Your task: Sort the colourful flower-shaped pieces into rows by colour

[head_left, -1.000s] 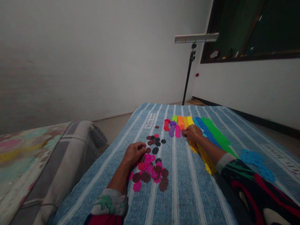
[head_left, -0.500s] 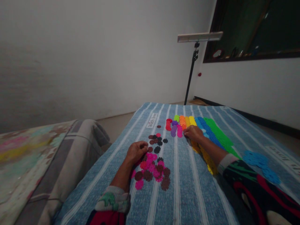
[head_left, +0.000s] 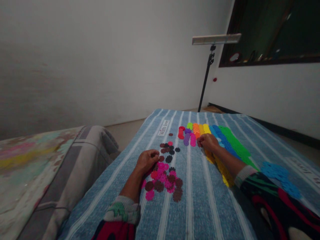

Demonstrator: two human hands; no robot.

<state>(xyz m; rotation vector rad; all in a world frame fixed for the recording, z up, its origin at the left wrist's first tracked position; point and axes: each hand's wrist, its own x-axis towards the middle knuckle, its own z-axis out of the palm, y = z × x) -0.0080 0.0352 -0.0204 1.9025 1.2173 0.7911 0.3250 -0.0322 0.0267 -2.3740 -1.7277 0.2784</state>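
My left hand rests beside the loose pile of pink discs and brown discs, its fingers pinched together near a brown disc; what they hold, if anything, is too small to tell. My right hand is closed on a brown disc at the near end of the orange row. Left of it lie short rows of magenta, purple and red discs. Black discs lie beyond the pink ones.
Long rows of blue and green discs stretch along the striped cloth. Light blue discs lie at the right. A lamp stand rises behind the table. A covered surface is at the left.
The brown disc at my right fingertips now shows more clearly. Both hands have stayed nearly in place, while the view has shifted slightly.
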